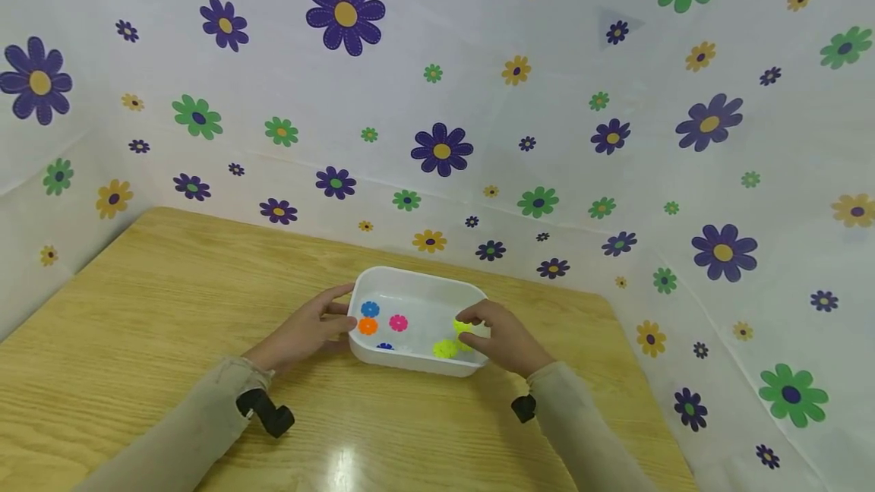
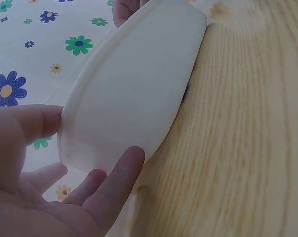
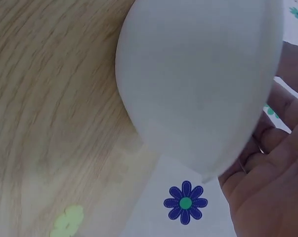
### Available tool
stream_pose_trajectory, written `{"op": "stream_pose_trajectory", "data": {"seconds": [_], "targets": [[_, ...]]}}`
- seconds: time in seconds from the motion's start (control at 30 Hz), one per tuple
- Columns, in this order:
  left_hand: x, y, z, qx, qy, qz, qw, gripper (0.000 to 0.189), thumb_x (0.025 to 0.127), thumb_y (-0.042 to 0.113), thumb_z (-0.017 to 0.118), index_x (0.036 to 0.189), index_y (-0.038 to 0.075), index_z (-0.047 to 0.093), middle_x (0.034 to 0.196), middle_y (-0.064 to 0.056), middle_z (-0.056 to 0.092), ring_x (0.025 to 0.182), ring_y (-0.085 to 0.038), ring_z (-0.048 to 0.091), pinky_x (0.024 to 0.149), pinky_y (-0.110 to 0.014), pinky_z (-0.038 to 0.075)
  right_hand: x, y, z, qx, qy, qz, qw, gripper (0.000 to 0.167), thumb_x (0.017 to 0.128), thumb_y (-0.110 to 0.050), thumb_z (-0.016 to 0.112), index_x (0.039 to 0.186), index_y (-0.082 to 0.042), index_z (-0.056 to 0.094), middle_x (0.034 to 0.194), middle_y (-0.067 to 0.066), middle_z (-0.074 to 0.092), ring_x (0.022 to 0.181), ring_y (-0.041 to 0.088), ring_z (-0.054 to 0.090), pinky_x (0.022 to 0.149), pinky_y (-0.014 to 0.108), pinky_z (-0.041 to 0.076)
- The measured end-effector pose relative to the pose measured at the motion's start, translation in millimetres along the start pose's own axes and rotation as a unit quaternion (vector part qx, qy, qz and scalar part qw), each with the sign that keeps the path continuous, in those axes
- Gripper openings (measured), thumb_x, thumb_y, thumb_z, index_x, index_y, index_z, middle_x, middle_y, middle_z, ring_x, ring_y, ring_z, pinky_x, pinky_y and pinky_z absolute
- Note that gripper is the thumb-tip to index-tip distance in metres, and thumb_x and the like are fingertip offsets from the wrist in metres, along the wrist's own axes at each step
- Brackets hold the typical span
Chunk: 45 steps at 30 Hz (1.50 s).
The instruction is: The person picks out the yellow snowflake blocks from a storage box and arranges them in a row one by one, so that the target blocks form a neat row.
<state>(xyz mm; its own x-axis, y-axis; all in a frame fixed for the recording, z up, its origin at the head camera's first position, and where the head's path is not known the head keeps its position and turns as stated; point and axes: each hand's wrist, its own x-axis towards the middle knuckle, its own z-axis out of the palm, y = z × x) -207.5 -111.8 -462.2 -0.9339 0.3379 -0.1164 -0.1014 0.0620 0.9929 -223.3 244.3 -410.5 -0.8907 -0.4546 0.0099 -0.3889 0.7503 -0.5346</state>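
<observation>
A white plastic tub point(image 1: 410, 362) stands on the table, with small flower-shaped plastic discs inside. My left hand point(image 1: 311, 330) holds its left end, the thumb at the rim and the other fingers against the outer wall point(image 2: 124, 84). Over the right end, my right hand point(image 1: 506, 336) is bent in across the rim. Its thumb and fingertips pinch a yellow flower disc point(image 1: 462, 326), partly hidden by them. Just below it lie more yellow discs point(image 1: 444, 349). Toward the left are a blue disc point(image 1: 370, 309), an orange disc point(image 1: 368, 326) and a pink disc point(image 1: 399, 323).
A dark blue disc point(image 1: 385, 346) shows partly behind the tub's near wall. The wooden table point(image 1: 205, 279) meets a flower-printed white sheet point(image 1: 383, 97) at the back and right. In the right wrist view, a pale yellow flower shape point(image 3: 67, 221) lies on the wood.
</observation>
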Motion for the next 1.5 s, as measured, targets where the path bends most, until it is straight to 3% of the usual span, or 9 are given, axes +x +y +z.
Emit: {"op": "stream_pose_trajectory", "data": {"seconds": [0.23, 0.5, 0.73, 1.03, 1.3, 1.5], "targets": [[0.3, -1.8, -0.1, -0.007, 0.002, 0.001, 1.0000, 0.067, 0.104, 0.014, 0.063, 0.163, 0.019, 0.031, 0.140, -0.025, 0.049, 0.116, -0.034, 0.063, 0.094, -0.046, 0.061, 14.9, -6, 14, -0.002, -0.050, 0.020, 0.9985, 0.023, 0.096, -0.019, 0.076, 0.118, -0.015, 0.072, 0.115, -0.004, 0.068, 0.109, 0.018, 0.060, 0.102, 0.043, 0.053], [1.3, -4.6, -4.5, -0.007, -0.003, 0.002, 1.0000, 0.068, 0.104, 0.015, 0.063, 0.163, 0.020, 0.030, 0.141, -0.025, 0.049, 0.115, -0.034, 0.063, 0.095, -0.046, 0.061, 27.3, -18, 22, -0.040, -0.089, 0.043, 0.9943, 0.026, 0.091, -0.020, 0.081, 0.115, -0.014, 0.072, 0.109, -0.004, 0.067, 0.105, 0.018, 0.060, 0.101, 0.043, 0.054], [2.2, -5.5, -4.9, -0.008, 0.001, 0.002, 1.0000, 0.068, 0.103, 0.014, 0.064, 0.163, 0.020, 0.032, 0.140, -0.023, 0.050, 0.116, -0.034, 0.063, 0.094, -0.045, 0.061, 41.8, -12, 33, -0.077, -0.114, 0.053, 0.9891, 0.022, 0.090, -0.022, 0.082, 0.110, -0.017, 0.073, 0.101, -0.008, 0.066, 0.098, 0.013, 0.060, 0.099, 0.039, 0.055], [1.4, -3.9, -2.8, -0.006, 0.004, -0.003, 1.0000, 0.068, 0.103, 0.016, 0.065, 0.163, 0.021, 0.033, 0.141, -0.023, 0.050, 0.118, -0.034, 0.062, 0.094, -0.045, 0.061, 53.2, -2, 42, -0.058, -0.104, 0.074, 0.9902, 0.012, 0.092, -0.029, 0.080, 0.097, -0.022, 0.071, 0.088, -0.008, 0.065, 0.085, 0.014, 0.059, 0.082, 0.032, 0.054], [1.0, -4.0, -3.8, -0.004, 0.001, -0.003, 1.0000, 0.068, 0.103, 0.016, 0.065, 0.163, 0.021, 0.032, 0.141, -0.023, 0.050, 0.116, -0.034, 0.063, 0.094, -0.045, 0.061, 50.8, -8, 42, -0.037, -0.121, 0.073, 0.9893, 0.019, 0.089, -0.024, 0.082, 0.103, -0.019, 0.070, 0.094, -0.004, 0.064, 0.091, 0.016, 0.057, 0.087, 0.034, 0.053], [2.1, -5.6, -4.8, -0.007, -0.002, -0.002, 1.0000, 0.068, 0.103, 0.016, 0.065, 0.163, 0.021, 0.032, 0.141, -0.023, 0.050, 0.116, -0.033, 0.064, 0.094, -0.045, 0.061, 52.6, -4, 43, -0.016, -0.111, 0.090, 0.9897, 0.014, 0.089, -0.024, 0.082, 0.097, -0.021, 0.071, 0.090, -0.005, 0.065, 0.089, 0.016, 0.058, 0.083, 0.033, 0.052]]}}
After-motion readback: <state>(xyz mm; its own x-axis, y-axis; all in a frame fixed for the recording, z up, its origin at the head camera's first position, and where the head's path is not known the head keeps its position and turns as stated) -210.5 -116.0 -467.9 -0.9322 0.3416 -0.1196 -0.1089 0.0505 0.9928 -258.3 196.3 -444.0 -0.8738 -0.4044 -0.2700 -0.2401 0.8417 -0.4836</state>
